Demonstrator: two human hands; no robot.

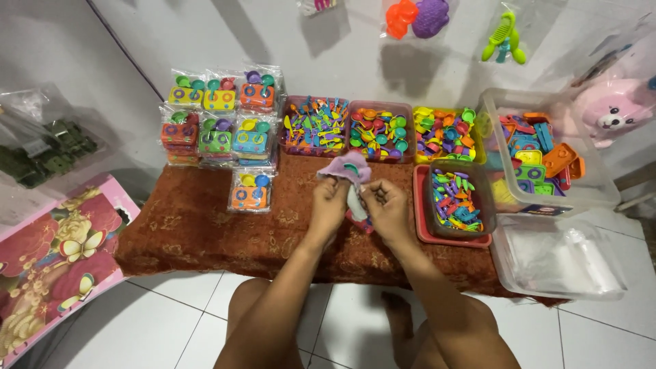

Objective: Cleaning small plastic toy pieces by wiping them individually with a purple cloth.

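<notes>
Purple plastic shows between both of my hands: I have a small clear packet with a purple toy piece [346, 169] pinched at the middle of the brown patterned bench [198, 225]. My left hand [329, 203] has its grip closed on the packet's left edge, and my right hand [385, 203] has its grip closed on the right edge, the two hands nearly touching. At twelve o'clock from the hands sit three trays in a row: a tray of mixed coloured utensils [316, 126], a tray of small toy pans [380, 130] and a yellow tray of toy cups [445, 133]. At three o'clock a red tray [418, 205] holds a clear tub of small coloured pieces [456, 199], and beyond it stands a large clear bin of toy stoves [540, 154]. At ten o'clock bagged toy sets [219, 119] are stacked against the wall, with one single bagged set [250, 190] lying nearer the hands.
</notes>
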